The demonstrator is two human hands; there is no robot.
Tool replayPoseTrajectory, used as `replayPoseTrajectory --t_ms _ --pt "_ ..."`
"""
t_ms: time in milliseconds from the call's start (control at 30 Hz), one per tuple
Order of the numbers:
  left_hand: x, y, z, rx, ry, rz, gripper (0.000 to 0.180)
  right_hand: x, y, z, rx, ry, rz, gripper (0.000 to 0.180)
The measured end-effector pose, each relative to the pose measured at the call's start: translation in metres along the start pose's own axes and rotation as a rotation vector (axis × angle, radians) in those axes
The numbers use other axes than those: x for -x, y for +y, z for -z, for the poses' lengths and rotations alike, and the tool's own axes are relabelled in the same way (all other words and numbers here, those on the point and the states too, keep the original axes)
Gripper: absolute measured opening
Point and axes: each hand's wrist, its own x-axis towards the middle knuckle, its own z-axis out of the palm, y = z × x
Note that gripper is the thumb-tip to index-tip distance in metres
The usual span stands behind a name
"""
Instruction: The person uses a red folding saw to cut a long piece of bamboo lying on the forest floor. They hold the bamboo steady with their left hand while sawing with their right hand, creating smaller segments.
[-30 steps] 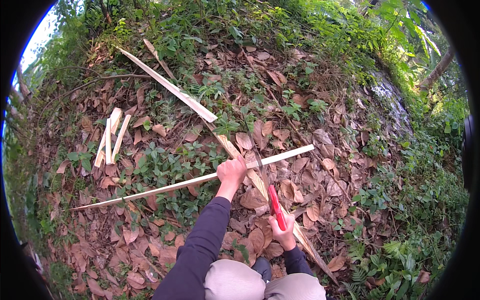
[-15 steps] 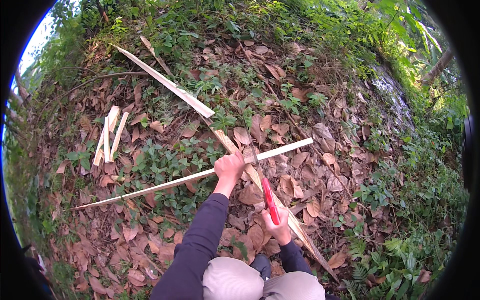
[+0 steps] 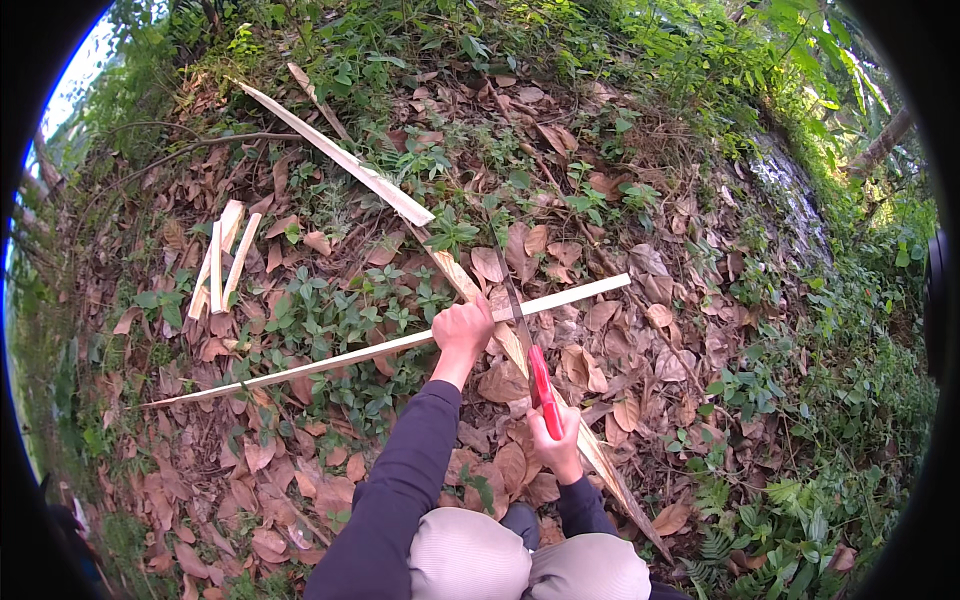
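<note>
My left hand [image 3: 463,326] is closed around a long pale wooden strip [image 3: 330,365], pressing it down where it crosses a rough split plank [image 3: 600,462] on the ground. The strip's right end [image 3: 590,290] sticks out past the plank. In my right hand [image 3: 556,440] is the red handle of a hand saw [image 3: 543,392]. Its thin dark blade [image 3: 513,295] lies across the strip, just right of my left hand, pointing away from me. How deep the blade sits in the wood cannot be made out.
Several short pale wood pieces [image 3: 217,265] lie at the left on the leaves. A longer pale board [image 3: 345,160] rests beyond my hands, near a thin stick [image 3: 318,100]. Dry brown leaves [image 3: 510,463] and low green plants cover the ground. My knees [image 3: 470,555] are at the lower edge.
My right hand and the saw have moved slightly forward, away from me, along the cut line. My left hand keeps its grip on the strip.
</note>
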Motion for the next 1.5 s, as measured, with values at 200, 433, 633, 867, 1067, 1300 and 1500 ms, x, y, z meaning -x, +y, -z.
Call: replayPoseTrajectory --t_ms 200,433,633,867,1067,1300,1500 --pt "-0.005 -0.009 0.001 -0.012 0.102 -0.026 0.057 -0.004 0.0 -0.001 0.03 -0.029 0.057 0.028" --pt "-0.006 -0.01 -0.003 -0.016 0.123 -0.011 0.058 0.005 -0.001 -0.002 -0.005 -0.006 -0.015 0.026" --pt "-0.019 -0.01 0.001 -0.02 0.118 -0.009 0.058 0.069 0.002 0.014 0.134 0.048 0.116 0.029" --pt "-0.018 -0.012 0.002 -0.098 0.115 -0.019 0.055 0.046 -0.04 0.004 0.038 -0.024 0.107 0.028" --pt "-0.023 -0.01 0.01 -0.057 0.003 0.008 0.06 0.081 -0.029 0.055 0.054 -0.052 0.03 0.032" --pt "-0.032 -0.039 0.017 0.002 -0.219 -0.082 0.078 0.117 -0.057 0.065 0.132 -0.05 -0.001 0.03" --pt "-0.008 -0.023 0.069 0.077 -0.83 -0.292 0.053 0.142 -0.066 0.077 0.047 0.061 -0.041 0.028"
